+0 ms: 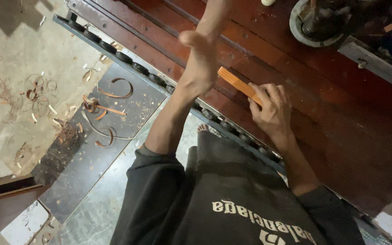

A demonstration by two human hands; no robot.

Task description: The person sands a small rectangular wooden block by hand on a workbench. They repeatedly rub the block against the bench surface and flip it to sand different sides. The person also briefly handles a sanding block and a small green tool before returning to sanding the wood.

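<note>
My right hand [272, 111] is closed around one end of a short orange wooden strip [234, 83], which lies at an angle on the dark red-brown wooden panel [341, 113]. My left hand [201, 61] reaches further up the panel. Its fingers are stretched out flat, the thumb sticks out to the left, and it holds nothing. The heel of this hand sits just left of the strip's free end. Both forearms come out of dark sleeves at the bottom of the view.
A grey metal rail with several black rollers [124, 57] runs diagonally along the panel's near edge. Curled wood shavings [109, 109] lie on a dark slab and the concrete floor at left. A round metal part [311, 27] sits at the top right.
</note>
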